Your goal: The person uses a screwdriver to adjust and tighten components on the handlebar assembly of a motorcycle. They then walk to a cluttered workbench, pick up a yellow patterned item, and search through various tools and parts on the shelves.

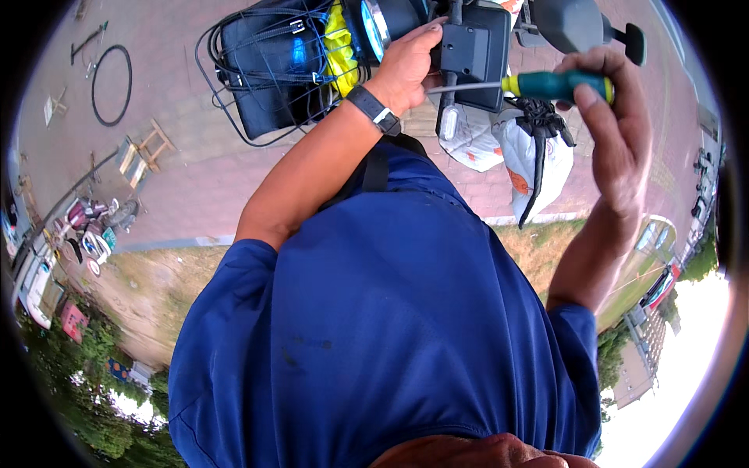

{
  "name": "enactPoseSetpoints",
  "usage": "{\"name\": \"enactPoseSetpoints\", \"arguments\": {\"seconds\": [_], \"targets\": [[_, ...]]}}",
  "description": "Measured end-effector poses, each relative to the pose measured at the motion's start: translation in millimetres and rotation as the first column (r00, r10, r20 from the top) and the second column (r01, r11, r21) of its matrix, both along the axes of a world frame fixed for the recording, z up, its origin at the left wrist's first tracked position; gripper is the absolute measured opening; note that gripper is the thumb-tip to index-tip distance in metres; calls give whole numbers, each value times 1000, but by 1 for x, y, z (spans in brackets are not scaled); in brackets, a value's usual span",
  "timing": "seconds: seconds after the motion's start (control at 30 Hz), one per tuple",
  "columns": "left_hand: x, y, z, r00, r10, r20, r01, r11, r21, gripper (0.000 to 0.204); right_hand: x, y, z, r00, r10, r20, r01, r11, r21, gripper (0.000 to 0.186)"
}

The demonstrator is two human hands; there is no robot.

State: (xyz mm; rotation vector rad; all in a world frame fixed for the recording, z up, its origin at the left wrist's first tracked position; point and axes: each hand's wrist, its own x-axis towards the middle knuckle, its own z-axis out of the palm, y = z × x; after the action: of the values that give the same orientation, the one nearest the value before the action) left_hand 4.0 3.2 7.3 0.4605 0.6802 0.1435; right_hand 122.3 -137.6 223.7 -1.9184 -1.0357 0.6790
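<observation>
My right hand point(612, 117) is wrapped round the green and yellow handle of a screwdriver point(546, 86), its thumb along the handle. The metal shaft points left, its tip close beside the fingers of my left hand point(402, 70). That hand, with a dark watch point(374, 110) on its wrist, reaches to the left edge of a black rectangular panel point(468, 51). Its fingers are bent, and what they grip is partly hidden. Left of it sit a round headlight point(375, 27) and a bright yellow cloth point(338, 47).
A wire basket point(214, 86) with a black bag point(265, 70) stands at the front left. White sacks point(538, 160) stand below the panel, one tied with black plastic. A black mirror point(569, 23) is at upper right. A wheel rim point(94, 86) lies on the paving.
</observation>
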Motion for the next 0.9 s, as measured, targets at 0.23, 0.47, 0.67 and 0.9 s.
{"name": "enactPoseSetpoints", "arguments": {"seconds": [0.23, 0.47, 0.67, 0.9], "targets": [[3, 15, -4, 992, -75, 106, 95, 976, -198, 37, -36, -40, -39, 618, -207, -759, 574, 778, 255, 24], [3, 22, 4, 979, -164, 121, 187, 959, -214, 36, -53, -20, -43, 649, -625, -435, 655, 749, -99, 22], [3, 26, 7, 966, -171, 194, 216, 946, -242, 34, -72, 7, -83, 818, -572, -57, 503, 761, -410, 53], [6, 33, -4, 961, -173, 218, 229, 937, -264, 32, -92, 21, -101, 885, -462, 56, 442, 795, -416, 31]]}}
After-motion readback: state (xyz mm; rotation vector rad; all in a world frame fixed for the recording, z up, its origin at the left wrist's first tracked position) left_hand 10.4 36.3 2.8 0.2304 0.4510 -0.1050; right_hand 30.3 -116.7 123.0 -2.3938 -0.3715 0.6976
